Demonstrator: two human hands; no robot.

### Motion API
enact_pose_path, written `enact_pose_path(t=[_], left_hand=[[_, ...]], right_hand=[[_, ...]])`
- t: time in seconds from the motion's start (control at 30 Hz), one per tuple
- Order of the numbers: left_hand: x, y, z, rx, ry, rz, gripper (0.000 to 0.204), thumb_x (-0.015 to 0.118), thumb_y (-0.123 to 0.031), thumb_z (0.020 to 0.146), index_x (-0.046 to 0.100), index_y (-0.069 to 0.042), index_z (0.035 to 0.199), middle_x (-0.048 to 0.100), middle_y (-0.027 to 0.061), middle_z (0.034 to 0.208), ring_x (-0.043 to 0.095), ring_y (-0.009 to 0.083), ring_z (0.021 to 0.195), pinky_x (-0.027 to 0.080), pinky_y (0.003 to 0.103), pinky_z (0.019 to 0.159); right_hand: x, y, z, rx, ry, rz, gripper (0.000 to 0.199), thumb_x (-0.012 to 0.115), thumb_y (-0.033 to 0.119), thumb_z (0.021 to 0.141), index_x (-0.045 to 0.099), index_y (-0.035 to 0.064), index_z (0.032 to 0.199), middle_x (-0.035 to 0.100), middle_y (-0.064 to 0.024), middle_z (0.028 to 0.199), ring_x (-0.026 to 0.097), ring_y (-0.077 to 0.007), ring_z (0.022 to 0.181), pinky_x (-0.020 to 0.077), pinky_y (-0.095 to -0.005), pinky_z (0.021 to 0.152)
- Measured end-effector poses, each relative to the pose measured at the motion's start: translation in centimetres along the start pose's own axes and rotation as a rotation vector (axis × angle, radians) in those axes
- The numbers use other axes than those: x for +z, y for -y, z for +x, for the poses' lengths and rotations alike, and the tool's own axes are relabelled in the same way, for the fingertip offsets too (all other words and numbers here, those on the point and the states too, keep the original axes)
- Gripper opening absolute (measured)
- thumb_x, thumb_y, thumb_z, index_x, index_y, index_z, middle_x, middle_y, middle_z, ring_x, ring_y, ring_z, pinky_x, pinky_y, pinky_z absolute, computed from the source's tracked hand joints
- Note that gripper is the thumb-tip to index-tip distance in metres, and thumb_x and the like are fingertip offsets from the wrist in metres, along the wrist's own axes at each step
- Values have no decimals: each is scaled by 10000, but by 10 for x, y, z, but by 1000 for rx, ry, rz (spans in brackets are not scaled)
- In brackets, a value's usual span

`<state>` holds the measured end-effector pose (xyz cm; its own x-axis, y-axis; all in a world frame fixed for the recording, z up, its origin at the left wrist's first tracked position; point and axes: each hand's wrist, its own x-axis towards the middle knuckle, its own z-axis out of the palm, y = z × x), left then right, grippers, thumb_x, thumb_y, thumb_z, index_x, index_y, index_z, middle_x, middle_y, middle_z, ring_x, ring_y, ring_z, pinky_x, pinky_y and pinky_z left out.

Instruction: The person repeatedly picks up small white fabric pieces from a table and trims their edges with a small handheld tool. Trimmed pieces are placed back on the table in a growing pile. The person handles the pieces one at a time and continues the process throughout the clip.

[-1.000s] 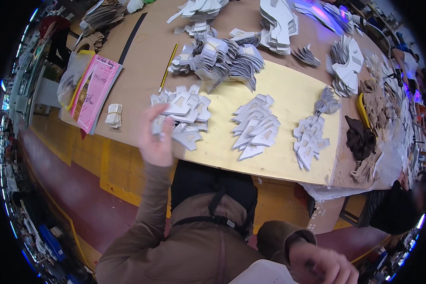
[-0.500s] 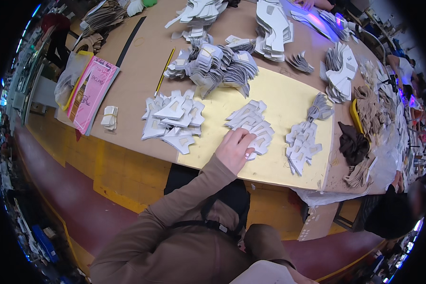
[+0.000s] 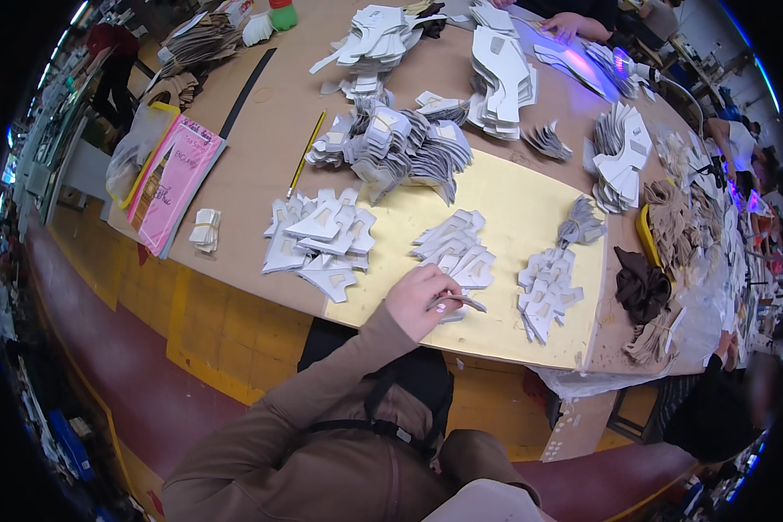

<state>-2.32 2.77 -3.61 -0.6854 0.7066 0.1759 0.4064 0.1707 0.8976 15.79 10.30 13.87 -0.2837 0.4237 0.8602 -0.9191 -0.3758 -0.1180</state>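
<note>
My left hand (image 3: 422, 300) is just above the near edge of the table, its fingers closed on a thin, curved cut piece (image 3: 465, 302) seen nearly edge-on. Directly beyond it lies a fanned pile of white, grey-edged cut pieces (image 3: 451, 244) on a yellow sheet (image 3: 496, 335). A looser pile of similar pieces (image 3: 317, 239) is to the left, and another pile (image 3: 548, 291) spreads out to the right. My right sleeve (image 3: 483, 461) bends down toward the lower edge beside a pale shape (image 3: 487, 503); the right hand itself is out of sight.
Larger heaps of cut pieces (image 3: 396, 143) stand farther back. A pencil (image 3: 307, 152), a pink booklet (image 3: 172, 178) and a small banded bundle (image 3: 205, 230) lie left. Dark cloth (image 3: 642, 285) lies right. Another person's hand (image 3: 561, 24) is near a purple light at the far side.
My left hand has come off the middle pile, moving slightly toward me and left, with a cut piece now showing between its fingers. The whole view has shifted a little; the right hand has left the picture.
</note>
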Motion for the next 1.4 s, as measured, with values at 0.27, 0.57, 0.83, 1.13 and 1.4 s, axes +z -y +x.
enact_pose_path(t=[0.27, 0.57, 0.83, 1.13, 1.4], left_hand=[[-44, -12, -12, -198, 54, -341, 133, 730, -76, 857, 677, -4, 955, 619, 34, 862, 504, 112, 784, 412, 255, 727], [-35, -12, -22, -231, 83, -433, 209, 744, -157, 869, 667, 11, 967, 573, 8, 814, 451, 97, 748, 397, 242, 715], [-37, -23, -23, -95, 200, -307, 218, 802, -135, 791, 652, -3, 879, 622, 62, 887, 554, 188, 829, 437, 285, 778], [-43, -20, -29, 465, 145, 0, 181, 779, -104, 761, 653, -27, 864, 660, 107, 1103, 578, 256, 998, 448, 354, 907], [-35, -12, -30, 22, -53, -362, 105, 684, 32, 864, 620, 60, 943, 661, 175, 1080, 650, 219, 975, 529, 316, 831]], right_hand=[[-38, -12, -28, 208, -397, -302, 75, 582, 34, 927, 624, 82, 966, 562, 17, 939, 506, -96, 808, 402, -252, 724], [-94, -49, -82, 982, -733, -1072, 84, 667, -107, 808, 676, -51, 870, 588, -32, 739, 410, -32, 561, 307, -195, 516], [-107, -57, -85, 1114, -673, -950, 78, 685, 25, 897, 672, -44, 862, 535, 34, 677, 361, -11, 537, 260, -189, 495], [-103, -63, -102, 1332, -793, -472, 126, 648, 101, 953, 669, -23, 942, 497, 53, 643, 367, -10, 518, 249, -199, 463], [-95, -64, -83, 1134, -267, -1356, 300, 589, 14, 931, 590, -17, 1230, 568, -107, 947, 516, -175, 697, 451, -287, 647]])
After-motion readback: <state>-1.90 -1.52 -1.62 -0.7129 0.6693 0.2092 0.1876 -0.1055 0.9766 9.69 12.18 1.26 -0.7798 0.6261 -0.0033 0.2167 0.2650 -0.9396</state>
